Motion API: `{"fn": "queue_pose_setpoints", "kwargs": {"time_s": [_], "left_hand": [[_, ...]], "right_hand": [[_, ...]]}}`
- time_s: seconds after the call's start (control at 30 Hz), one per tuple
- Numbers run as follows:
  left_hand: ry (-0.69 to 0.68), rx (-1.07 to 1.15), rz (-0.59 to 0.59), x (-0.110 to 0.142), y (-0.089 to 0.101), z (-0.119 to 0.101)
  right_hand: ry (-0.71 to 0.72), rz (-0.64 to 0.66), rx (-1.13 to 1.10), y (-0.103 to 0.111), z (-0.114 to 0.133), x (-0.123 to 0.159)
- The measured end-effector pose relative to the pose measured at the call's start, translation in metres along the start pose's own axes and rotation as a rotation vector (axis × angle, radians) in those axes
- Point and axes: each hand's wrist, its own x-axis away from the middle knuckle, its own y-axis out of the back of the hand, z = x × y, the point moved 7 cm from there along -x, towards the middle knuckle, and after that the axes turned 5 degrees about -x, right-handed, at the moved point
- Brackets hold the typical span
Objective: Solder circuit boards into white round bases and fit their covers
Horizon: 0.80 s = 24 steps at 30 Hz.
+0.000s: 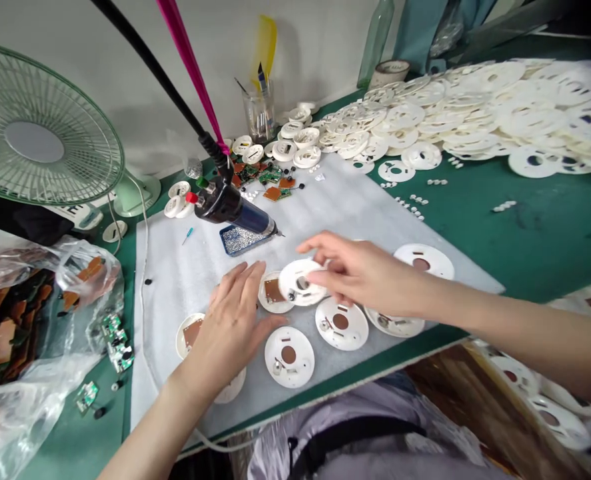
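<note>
Here, the right hand [362,270] has its fingers [320,245] clamped on a white plastic disc [300,283], held over a foam sheet [340,200] at 2 o'clock from the left hand [230,327], whose fingers [248,277] spread apart just beside another disc [269,305].

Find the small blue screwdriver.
In the head view, the small blue screwdriver lies on the white foam sheet, left of the black suspended tool and the glittery tray.

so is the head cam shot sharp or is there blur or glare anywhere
Head view: mostly sharp under soft, even light; the plastic bag shows white glare, the right hand looks slightly soft, and the fan looks stretched by wide-angle distortion near the frame's edge.
</note>
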Motion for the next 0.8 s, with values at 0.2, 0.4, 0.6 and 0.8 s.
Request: {"fn": "queue_pose_setpoints", "kwargs": {"time_s": [0.2, 0.4, 0.6, 0.8], "left_hand": [[0.059, -0.027, -0.046, 0.001, -0.009, -0.001], [0.061, -0.234, -0.173, 0.008, 0.0, -0.01], [0.001, -0.238, -0.116, 0.01, -0.004, -0.016], [-0.119, -0.171, -0.057, 0.007, -0.009, -0.026]], "right_hand": [[0.076, 0.092, 0.142, -0.028, 0.016, -0.032], [0.072, 0.035, 0.211, -0.026, 0.011, -0.035], [0.177, -0.081, 0.453, -0.026, 0.018, -0.025], [0.26, -0.044, 0.716, -0.038, 0.022, -0.01]]}}
